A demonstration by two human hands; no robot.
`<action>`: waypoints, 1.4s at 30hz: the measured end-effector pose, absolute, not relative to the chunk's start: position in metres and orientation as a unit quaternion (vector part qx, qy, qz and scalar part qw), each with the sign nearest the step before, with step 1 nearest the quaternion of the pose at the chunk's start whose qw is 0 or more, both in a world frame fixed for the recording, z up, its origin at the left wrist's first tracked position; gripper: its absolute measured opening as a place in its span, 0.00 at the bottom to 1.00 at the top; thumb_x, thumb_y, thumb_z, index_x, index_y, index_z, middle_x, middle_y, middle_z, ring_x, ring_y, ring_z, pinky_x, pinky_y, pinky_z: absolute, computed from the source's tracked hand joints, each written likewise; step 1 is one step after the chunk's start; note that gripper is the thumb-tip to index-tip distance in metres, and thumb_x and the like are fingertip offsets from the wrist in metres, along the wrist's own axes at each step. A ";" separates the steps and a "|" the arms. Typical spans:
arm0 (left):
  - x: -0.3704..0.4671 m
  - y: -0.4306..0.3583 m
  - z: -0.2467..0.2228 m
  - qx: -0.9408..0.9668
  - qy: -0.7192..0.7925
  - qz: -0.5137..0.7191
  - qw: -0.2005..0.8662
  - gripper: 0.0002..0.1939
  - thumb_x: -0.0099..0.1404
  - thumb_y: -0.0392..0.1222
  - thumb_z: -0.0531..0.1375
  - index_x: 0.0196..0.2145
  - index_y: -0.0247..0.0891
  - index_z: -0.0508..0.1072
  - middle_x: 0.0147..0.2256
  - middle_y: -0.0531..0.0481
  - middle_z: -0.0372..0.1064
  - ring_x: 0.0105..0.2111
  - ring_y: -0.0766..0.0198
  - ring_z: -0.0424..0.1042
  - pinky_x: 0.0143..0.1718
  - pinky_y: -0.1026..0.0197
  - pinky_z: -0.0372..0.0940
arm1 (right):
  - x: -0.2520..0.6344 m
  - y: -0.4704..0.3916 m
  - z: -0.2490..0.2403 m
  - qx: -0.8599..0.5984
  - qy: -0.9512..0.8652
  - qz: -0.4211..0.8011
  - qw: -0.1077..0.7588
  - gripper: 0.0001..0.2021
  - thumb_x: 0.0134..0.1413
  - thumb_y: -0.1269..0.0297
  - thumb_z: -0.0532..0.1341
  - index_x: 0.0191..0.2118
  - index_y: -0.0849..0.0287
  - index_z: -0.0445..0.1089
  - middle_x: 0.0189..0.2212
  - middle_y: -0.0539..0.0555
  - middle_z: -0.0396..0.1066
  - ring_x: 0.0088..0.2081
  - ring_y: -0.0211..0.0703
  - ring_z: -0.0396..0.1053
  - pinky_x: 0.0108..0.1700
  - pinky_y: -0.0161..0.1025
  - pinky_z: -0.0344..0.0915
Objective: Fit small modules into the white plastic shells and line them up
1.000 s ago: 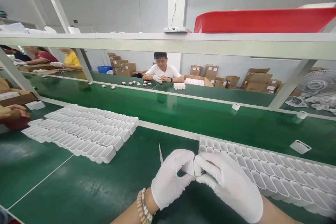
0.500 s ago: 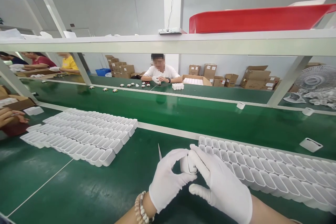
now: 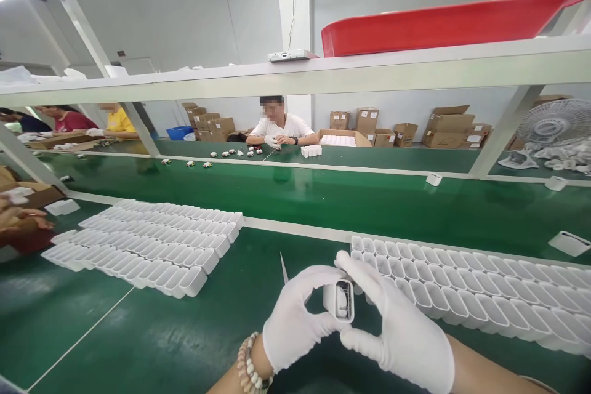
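A small white plastic housing (image 3: 342,300) with rounded corners is held between the thumb and fingers of my gloved left hand (image 3: 302,314). Its open end faces me and shows a white part and dark bits inside. My gloved right hand (image 3: 392,326) curves around the right side of the housing, thumb and fingers apart. Its fingertips are close to the housing's top and its thumb close to the lower corner; whether they touch it I cannot tell. Behind my left hand a thin pointed white tool (image 3: 284,268) sticks up, its lower part hidden.
Rows of empty white housings stand at left (image 3: 191,280) and at right (image 3: 489,314) on the green table (image 3: 115,345). Beyond runs a green belt (image 3: 277,197) with a few white pieces. A shelf (image 3: 221,83) carries a red tray (image 3: 438,24). Co-workers sit opposite and at left.
The housing has turned so its open end faces me. My right hand's fingers have moved off that end and spread. White pieces on the belt have shifted right.
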State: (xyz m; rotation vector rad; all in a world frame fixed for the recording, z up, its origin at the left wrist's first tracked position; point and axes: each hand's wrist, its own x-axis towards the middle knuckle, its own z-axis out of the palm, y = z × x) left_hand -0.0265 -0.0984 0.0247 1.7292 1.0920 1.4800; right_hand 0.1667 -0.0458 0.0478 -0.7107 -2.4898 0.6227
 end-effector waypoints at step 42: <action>-0.016 -0.096 0.024 0.717 0.356 0.464 0.380 0.23 0.51 0.46 0.72 0.46 0.43 0.75 0.42 0.47 0.76 0.40 0.57 0.75 0.46 0.54 0.70 | 0.176 -0.042 0.086 -0.223 -0.904 0.331 0.151 0.16 0.48 0.73 0.61 0.44 0.52 0.73 0.38 0.47 0.74 0.38 0.40 0.72 0.43 0.37 0.68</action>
